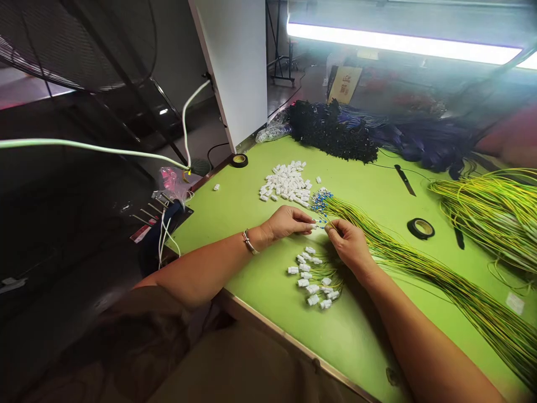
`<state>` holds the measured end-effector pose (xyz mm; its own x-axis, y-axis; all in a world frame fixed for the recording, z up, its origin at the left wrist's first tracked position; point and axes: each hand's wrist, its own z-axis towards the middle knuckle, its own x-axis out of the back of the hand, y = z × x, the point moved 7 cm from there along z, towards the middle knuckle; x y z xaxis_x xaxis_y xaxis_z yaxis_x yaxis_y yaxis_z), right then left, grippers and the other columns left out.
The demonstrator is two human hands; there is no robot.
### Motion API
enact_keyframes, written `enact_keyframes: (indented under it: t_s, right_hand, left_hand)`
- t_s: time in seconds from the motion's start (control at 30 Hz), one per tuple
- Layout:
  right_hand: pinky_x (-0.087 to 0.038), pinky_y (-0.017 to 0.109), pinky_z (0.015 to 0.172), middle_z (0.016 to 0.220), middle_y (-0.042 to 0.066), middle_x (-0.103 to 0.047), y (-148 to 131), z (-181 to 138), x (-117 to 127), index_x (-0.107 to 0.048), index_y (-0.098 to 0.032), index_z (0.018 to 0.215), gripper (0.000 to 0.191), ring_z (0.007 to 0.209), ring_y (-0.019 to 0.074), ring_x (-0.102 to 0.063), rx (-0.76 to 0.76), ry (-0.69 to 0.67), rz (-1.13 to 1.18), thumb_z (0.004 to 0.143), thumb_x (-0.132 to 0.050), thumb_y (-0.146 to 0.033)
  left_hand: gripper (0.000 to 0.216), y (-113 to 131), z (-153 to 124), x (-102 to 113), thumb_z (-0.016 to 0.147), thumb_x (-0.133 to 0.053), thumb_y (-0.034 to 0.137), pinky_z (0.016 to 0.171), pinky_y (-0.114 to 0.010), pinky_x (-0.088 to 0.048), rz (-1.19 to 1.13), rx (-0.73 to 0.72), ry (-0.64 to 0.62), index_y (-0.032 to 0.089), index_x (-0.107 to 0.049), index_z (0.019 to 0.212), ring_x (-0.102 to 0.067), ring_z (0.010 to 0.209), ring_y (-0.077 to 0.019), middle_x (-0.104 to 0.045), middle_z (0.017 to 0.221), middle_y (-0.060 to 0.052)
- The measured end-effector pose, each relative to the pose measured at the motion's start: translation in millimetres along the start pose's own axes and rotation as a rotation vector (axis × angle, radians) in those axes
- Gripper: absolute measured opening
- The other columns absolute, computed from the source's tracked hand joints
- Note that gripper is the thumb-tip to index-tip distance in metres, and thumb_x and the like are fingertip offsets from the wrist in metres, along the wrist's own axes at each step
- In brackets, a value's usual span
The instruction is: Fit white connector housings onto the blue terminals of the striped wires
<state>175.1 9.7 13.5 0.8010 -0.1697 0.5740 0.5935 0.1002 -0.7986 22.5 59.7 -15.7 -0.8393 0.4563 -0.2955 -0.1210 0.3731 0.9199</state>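
Note:
My left hand (287, 222) is closed in a pinch around a small white connector housing (312, 226). Facing it, my right hand (347, 242) pinches a yellow-green wire with a blue terminal (322, 227) at its end, close to the housing. Just beyond both hands lie the blue-and-metal tips (322, 197) of a long wire bundle (390, 243) that runs off to the lower right. A loose pile of white housings (287, 182) sits behind my left hand. Nearer me, several housings with wires attached (312, 288) are grouped on the green tabletop (268, 302).
Black tape rolls lie at the right (420, 228) and at the far left edge (239, 160). A dark knife-like tool (405, 180) rests near a coiled yellow-green wire heap (495, 215). Black connectors (335, 134) with dark wires cover the back. A white cable (96, 148) hangs at the left.

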Motion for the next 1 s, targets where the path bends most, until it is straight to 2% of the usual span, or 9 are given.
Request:
enact_keyframes:
  t_s: [0.43,0.67,0.9,1.0]
  right_hand:
    - [-0.032,0.026,0.052,0.056,-0.002,-0.05,3.1,-0.8,-0.2,-0.059,-0.018,0.068,0.022,0.051,0.0118,-0.041,0.005,0.017,-0.047,0.078,-0.055,-0.037]
    - [-0.035,0.026,0.054,0.059,0.0,-0.056,5.7,-2.5,-3.2,-0.063,-0.018,0.072,0.021,0.054,0.0128,-0.045,0.015,-0.017,-0.07,0.079,-0.054,-0.035]
    - [-0.034,0.026,0.053,0.057,-0.001,-0.053,3.0,-2.7,-4.7,-0.061,-0.018,0.07,0.021,0.054,0.0126,-0.043,0.04,-0.045,-0.041,0.08,-0.055,-0.035]
    - [-0.034,0.025,0.052,0.057,-0.001,-0.053,0.7,-2.7,-6.3,-0.061,-0.018,0.07,0.02,0.054,0.0123,-0.043,0.046,-0.048,-0.001,0.08,-0.056,-0.035]
  left_hand:
    - [0.033,-1.0,-0.1,2.6,0.054,-0.088,0.016,0.067,-0.024,-0.055,-0.04,0.011,0.034,0.006,-0.074,0.083,-0.066,0.06,-0.0114,-0.072,0.068,-0.007]
    - [0.031,-4.0,0.6,3.3,0.053,-0.087,0.013,0.067,-0.024,-0.055,-0.088,0.039,0.051,0.006,-0.073,0.08,-0.066,0.058,-0.0113,-0.072,0.068,-0.007]
    - [0.03,-0.2,0.5,-1.0,0.054,-0.087,0.015,0.064,-0.023,-0.053,0.02,-0.019,0.005,0.006,-0.073,0.079,-0.064,0.057,-0.0108,-0.071,0.064,-0.006]
    - [0.032,-2.7,-0.2,-5.1,0.052,-0.088,0.016,0.063,-0.024,-0.052,0.003,0.003,-0.001,0.006,-0.072,0.078,-0.064,0.057,-0.0115,-0.07,0.063,-0.006]
